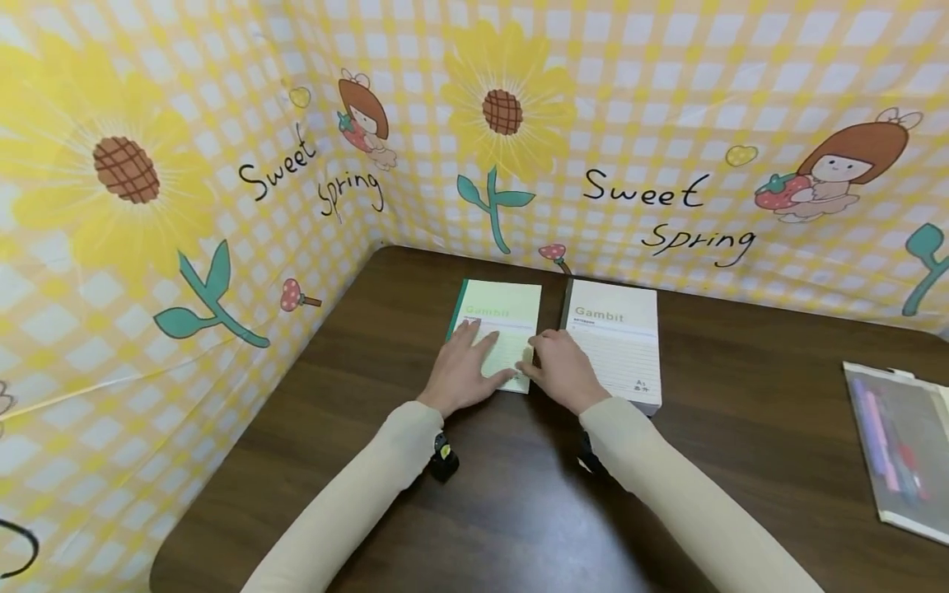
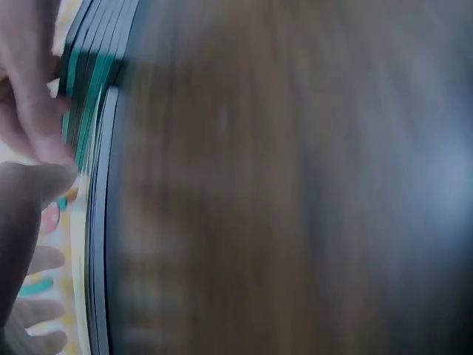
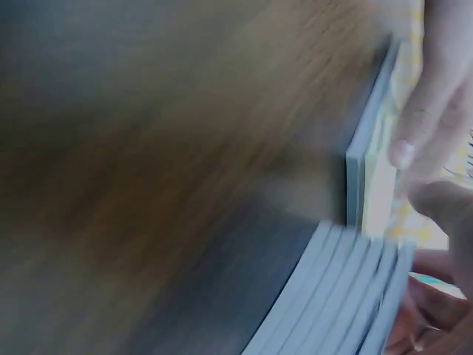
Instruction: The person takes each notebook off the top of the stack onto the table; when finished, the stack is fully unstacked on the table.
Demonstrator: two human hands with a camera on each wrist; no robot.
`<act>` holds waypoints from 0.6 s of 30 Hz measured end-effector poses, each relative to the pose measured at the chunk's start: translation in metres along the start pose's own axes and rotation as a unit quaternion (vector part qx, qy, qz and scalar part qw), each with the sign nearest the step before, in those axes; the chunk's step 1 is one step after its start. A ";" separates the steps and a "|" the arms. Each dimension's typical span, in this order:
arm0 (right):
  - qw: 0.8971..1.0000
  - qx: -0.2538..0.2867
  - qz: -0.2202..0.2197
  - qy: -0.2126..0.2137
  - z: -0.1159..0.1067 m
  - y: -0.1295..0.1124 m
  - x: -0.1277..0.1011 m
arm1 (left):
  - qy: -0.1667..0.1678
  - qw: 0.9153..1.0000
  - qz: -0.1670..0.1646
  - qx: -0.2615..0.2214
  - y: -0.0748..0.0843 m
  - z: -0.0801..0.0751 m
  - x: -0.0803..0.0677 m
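Sleeves (image 1: 356, 494), left hand (image 1: 461, 369) on green notebook (image 1: 511, 300), long axis pointing away

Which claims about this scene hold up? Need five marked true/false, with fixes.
1. The left hand is on the green-spined notebook. True.
2. The white notebook lies left of the green-spined notebook. False: it lies to the right.
3. Both covers show the word "Gambit". True.
4. A see-through pouch lies right of both notebooks in the head view. True.
5. The person's forearms are bare. False: pale sleeves cover them.
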State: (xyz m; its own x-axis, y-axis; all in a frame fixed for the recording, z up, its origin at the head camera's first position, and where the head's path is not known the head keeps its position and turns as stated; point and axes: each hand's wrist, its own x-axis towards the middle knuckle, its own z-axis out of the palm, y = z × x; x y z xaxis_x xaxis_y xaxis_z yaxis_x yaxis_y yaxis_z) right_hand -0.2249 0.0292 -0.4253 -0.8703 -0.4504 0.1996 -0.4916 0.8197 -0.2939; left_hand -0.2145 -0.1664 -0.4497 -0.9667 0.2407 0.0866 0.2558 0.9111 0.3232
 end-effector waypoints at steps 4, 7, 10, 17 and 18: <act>0.998 0.016 -0.015 0.066 -0.012 0.022 -0.025 | -0.037 0.999 -0.017 0.019 0.011 0.002 0.003; 0.995 -0.009 -0.003 0.102 -0.024 0.040 -0.049 | -0.044 0.999 -0.024 0.020 0.011 -0.003 0.004; 0.990 -0.019 0.048 0.130 -0.035 0.060 -0.075 | -0.054 0.998 -0.020 0.017 0.011 -0.007 0.006; 0.987 0.060 0.121 0.084 -0.037 0.091 -0.115 | -0.068 0.997 -0.028 0.006 0.013 0.001 0.010; 0.988 0.066 0.119 0.076 -0.035 0.092 -0.118 | -0.071 0.997 -0.029 0.004 0.014 0.004 0.010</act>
State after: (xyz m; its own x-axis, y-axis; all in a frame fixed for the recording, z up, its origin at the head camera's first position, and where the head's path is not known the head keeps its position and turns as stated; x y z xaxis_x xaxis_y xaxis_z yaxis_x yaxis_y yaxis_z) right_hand -0.1664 0.1705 -0.4435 -0.9519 -0.1841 0.2450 -0.2823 0.8379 -0.4671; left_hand -0.2206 -0.1503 -0.4480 -0.9705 0.2321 -0.0658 0.2005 0.9275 0.3156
